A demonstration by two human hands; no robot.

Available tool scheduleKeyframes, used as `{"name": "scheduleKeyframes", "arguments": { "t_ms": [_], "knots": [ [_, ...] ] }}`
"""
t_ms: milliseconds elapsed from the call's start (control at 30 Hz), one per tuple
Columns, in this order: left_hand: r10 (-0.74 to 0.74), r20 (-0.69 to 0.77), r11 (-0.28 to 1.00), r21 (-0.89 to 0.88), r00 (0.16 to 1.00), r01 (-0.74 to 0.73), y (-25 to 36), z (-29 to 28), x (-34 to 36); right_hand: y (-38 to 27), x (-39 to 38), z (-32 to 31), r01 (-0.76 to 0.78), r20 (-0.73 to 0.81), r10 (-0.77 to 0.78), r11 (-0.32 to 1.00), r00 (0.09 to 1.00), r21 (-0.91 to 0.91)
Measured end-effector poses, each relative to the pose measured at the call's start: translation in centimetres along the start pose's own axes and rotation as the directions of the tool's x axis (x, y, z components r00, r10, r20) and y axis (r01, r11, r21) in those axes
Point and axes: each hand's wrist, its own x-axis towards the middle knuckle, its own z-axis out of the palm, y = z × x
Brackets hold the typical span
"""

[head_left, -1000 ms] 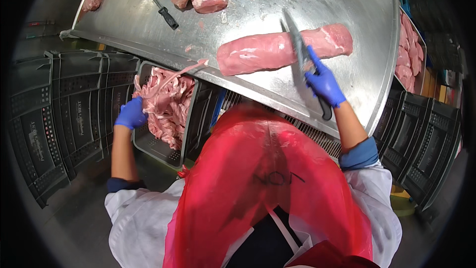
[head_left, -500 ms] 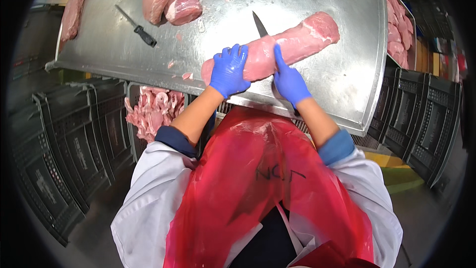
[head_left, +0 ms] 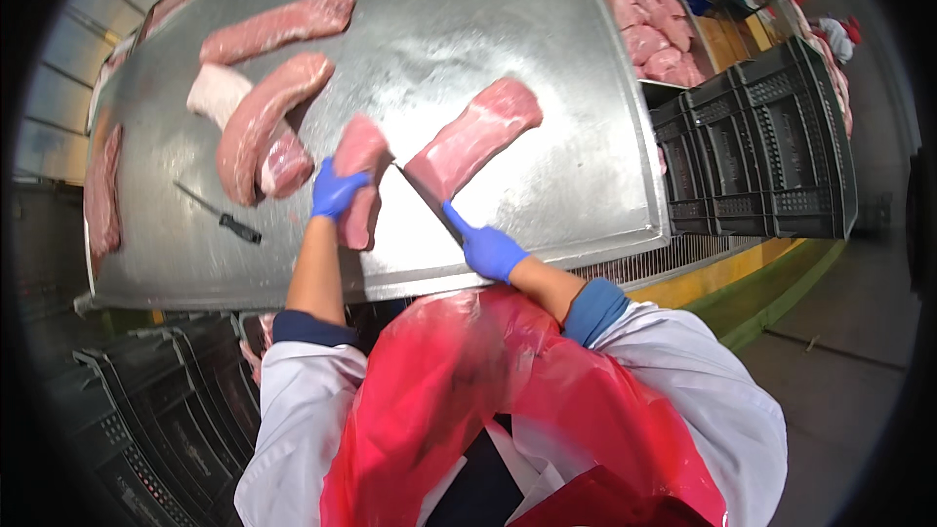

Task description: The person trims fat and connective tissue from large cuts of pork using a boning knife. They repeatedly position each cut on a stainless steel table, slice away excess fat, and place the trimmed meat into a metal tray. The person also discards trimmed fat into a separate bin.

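Observation:
My left hand (head_left: pixel 337 191), in a blue glove, is closed around a cut piece of pink meat loin (head_left: pixel 361 148), lifted or tilted and slightly blurred. My right hand (head_left: pixel 492 252), also blue-gloved, grips a knife (head_left: pixel 427 197) with the forefinger stretched along it. The dark blade points away and to the left, between the held piece and the larger piece of loin (head_left: pixel 480 135). That larger piece lies on the metal table (head_left: pixel 444 34), its cut end beside the blade. Most of the knife's handle is hidden in my right hand.
Several whole loins (head_left: pixel 278 29) lie at the table's far left, with a black-handled sharpening steel (head_left: pixel 240 227) nearer me. A meat strip (head_left: pixel 102 190) rests along the left edge. A tray of meat (head_left: pixel 664 34) stands beyond the right edge; black crates (head_left: pixel 756 141) stand on both sides.
The single loin is now in two pieces. My left hand has carried the smaller piece left, away from the larger one. The knife has come out from under the meat. The view has shifted.

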Motion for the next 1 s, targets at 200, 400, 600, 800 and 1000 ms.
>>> {"name": "scheduleKeyframes", "arguments": {
  "t_ms": [200,400,600,800,1000],
  "knots": [
    [-0.101,0.447,0.279,-0.845,0.889,0.456,-2.2,-1.3,-5.7,6.6,-9.4,-5.8,0.123,-0.057,-0.114,0.969,0.992,0.212],
    [0.214,0.340,0.344,-0.903,0.916,0.255,27.5,2.5,-3.8,15.6,-18.6,-12.3,0.066,-0.346,0.090,0.908,0.934,0.413],
    [0.282,0.075,0.528,-0.845,0.956,-0.090,63.0,3.8,3.6,20.9,-19.9,-17.8,0.010,-0.400,0.183,0.901,0.898,0.434],
    [0.379,0.114,0.908,0.143,0.918,-0.393,37.0,17.4,8.2,29.0,-24.8,-13.9,0.012,-0.463,0.291,0.837,0.837,0.547],
    [-0.127,0.204,0.772,0.635,0.971,-0.032,27.2,16.2,-1.2,32.2,-27.9,-12.8,-0.153,-0.322,0.513,0.684,0.795,0.713]
  ]
}}
